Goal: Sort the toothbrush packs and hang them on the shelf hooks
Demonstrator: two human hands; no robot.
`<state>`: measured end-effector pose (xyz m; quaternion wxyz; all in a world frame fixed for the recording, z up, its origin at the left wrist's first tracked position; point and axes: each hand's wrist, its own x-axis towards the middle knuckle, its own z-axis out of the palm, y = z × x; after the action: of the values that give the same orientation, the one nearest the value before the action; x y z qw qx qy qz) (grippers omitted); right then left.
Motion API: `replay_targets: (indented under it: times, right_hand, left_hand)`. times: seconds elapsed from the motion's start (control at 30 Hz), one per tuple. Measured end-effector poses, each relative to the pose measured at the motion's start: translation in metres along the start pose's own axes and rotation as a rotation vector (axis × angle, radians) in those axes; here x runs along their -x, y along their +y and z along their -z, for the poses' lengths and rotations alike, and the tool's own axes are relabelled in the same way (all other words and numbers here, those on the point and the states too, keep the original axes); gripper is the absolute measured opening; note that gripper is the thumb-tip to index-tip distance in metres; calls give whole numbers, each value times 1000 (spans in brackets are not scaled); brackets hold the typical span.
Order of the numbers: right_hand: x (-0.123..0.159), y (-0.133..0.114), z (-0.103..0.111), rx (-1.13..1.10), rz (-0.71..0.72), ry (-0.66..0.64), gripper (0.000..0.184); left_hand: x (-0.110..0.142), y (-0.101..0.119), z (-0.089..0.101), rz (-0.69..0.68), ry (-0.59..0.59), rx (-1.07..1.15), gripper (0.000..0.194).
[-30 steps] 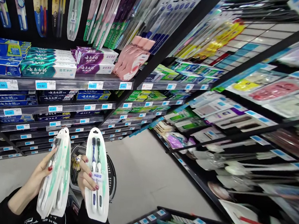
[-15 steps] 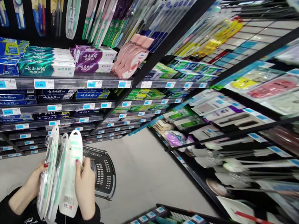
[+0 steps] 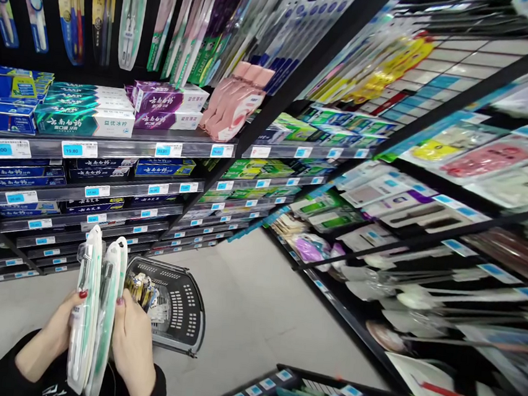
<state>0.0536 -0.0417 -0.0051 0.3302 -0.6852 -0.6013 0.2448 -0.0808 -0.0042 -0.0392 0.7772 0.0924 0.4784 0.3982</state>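
My left hand (image 3: 52, 334) and my right hand (image 3: 132, 347) press together from both sides on a stack of white-and-green toothbrush packs (image 3: 94, 312), held upright and edge-on at the lower left. Both hands are closed on the stack, the left thumb on its front. Right behind the hands a black shopping basket (image 3: 185, 315) with small goods in it sits on the floor.
Shelves of toothpaste boxes (image 3: 85, 120) with blue price tags run along the left, with toothbrush packs (image 3: 132, 14) hanging above. Black racks of packaged goods (image 3: 413, 200) line the right. A pale floor aisle (image 3: 254, 297) lies between, and a low rack (image 3: 301, 394) stands at the bottom.
A second ago my right hand held a separate toothbrush pack facing me. It turned that pack and brought it against the packs in my left hand, so both hands now clasp one stack.
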Motion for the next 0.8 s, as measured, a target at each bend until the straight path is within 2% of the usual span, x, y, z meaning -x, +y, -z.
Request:
replay_targets:
  times: [0.03,0.1,0.17,0.2,0.27,0.4,0.53,0.63,0.7,0.8]
  right_hand:
    - [0,1,3,71,25,31,27]
    - [0,1,8,156,79,175,22]
    - [0,-4,11,151,151,282,17]
    - [1,-8,11,132,176,278,18]
    - [1,-16,9,106,150,190,19]
    - [0,-26,4,47,-88,34,24]
    - [3,-23,2,-16,-178,-36,29]
    - [5,-21,4,-73,-200,-54,21]
    - [5,-21,7,-170,-228,-63,24]
    - [5,-22,11,-264,-253,-58,37]
  left_hand:
    - [0,0,0,2,-3,-6,16]
    - [0,0,-1,4,-14,-23,19]
    - [0,-2,-3,-10,-27,-44,24]
    - [0,-3,-3,-28,-32,-52,26]
    - [-2,-6,-3,-66,-33,-66,29]
    - [-4,-9,-3,-31,-11,-48,24]
    - [0,-4,-10,115,-176,139,33]
    - [3,1,-17,165,-303,244,46]
    - [3,2,-19,180,-374,265,55]
    - [-1,0,-18,183,-391,249,58]
